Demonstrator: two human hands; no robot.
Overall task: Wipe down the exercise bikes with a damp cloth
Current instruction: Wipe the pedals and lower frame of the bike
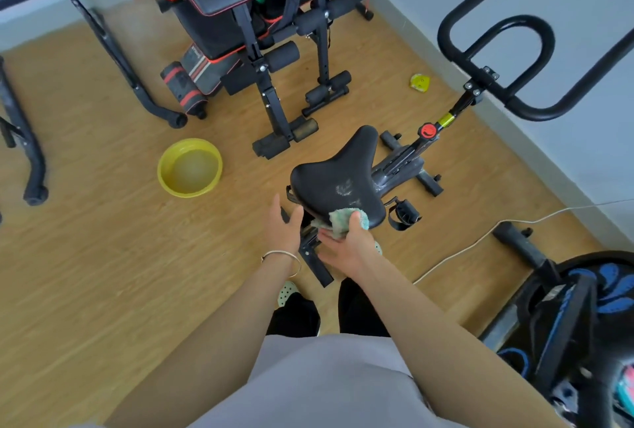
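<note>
fingers of my right hand (346,249) bunch the damp cloth (344,218) against the rear edge of the black saddle (336,174) (smeared pale), while my left hand (283,225) spreads open just beside it

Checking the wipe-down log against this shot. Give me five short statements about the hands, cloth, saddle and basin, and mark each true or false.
1. The right hand holds the cloth against the rear edge of the saddle. True.
2. The left hand grips the cloth as well. False: it is open beside the saddle's rear left edge, with nothing in it.
3. The yellow basin stands on the floor to the left of the saddle, with water in it. True.
4. The saddle is spotless. False: pale smears show on its rear half.
5. The basin sits on the saddle. False: it is on the floor, apart from the bike.
</note>
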